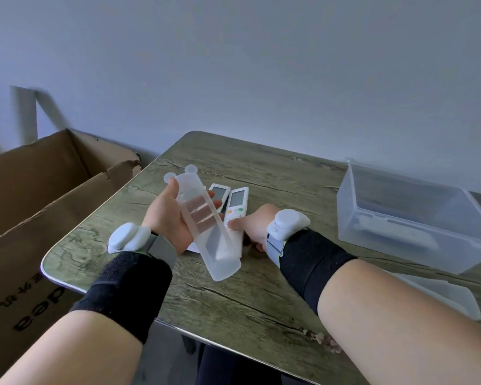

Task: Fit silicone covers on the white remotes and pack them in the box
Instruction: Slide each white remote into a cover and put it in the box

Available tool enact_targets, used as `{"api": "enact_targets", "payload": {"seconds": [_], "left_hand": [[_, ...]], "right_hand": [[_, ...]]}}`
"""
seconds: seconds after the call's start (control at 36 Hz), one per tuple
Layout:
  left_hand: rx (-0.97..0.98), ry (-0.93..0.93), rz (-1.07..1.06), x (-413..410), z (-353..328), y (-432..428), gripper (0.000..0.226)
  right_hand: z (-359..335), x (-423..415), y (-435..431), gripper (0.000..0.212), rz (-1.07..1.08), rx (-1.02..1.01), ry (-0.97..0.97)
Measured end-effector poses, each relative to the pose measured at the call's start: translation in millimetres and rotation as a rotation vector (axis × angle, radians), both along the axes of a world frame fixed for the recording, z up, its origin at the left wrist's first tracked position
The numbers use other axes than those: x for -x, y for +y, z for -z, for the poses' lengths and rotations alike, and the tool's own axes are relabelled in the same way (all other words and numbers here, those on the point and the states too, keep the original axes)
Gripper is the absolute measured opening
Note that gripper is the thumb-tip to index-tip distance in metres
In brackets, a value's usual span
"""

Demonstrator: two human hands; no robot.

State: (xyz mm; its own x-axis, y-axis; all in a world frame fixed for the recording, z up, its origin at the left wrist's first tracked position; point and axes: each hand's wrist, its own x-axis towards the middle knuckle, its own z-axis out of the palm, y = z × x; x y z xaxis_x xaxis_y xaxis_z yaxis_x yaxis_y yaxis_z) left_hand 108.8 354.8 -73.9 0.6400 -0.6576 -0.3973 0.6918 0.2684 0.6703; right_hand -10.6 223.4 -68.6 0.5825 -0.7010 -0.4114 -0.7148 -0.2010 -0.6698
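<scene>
Left grip [168,218]: fingers curled round translucent silicone cover [203,223], held tilted above bench [233,301] (ear tabs at far end). Right grip [254,226]: thumb and fingers closed on near end of white remote [235,207], which lies on bench. Second remote [220,194] just beside it, to the left. Clear box [386,232] at right, well apart; cardboard carton [39,190] off bench, left.

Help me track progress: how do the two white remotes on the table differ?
The right remote is pinched at its near end by the right hand; the left remote lies unheld. The right remote shows its buttons; the left remote's are hidden behind the silicone cover in the left hand. Both are white, bare, screen up.
</scene>
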Motion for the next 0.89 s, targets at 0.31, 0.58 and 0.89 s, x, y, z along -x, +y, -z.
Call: {"api": "enact_targets", "payload": {"seconds": [0.31,0.58,0.89], "left_hand": [[-0.041,-0.012,0.007,45,-12,-23,0.059],[-0.018,-0.073,0.121,117,-31,-76,0.062],[-0.005,-0.12,0.193,195,-56,-116,0.06]], "right_hand": [[-19,87,-19,0.022,0.173,-0.291,-0.213],[-37,181,-38,0.039,0.178,-0.071,-0.379],[-43,249,-41,0.038,0.009,0.295,-0.368]]}}
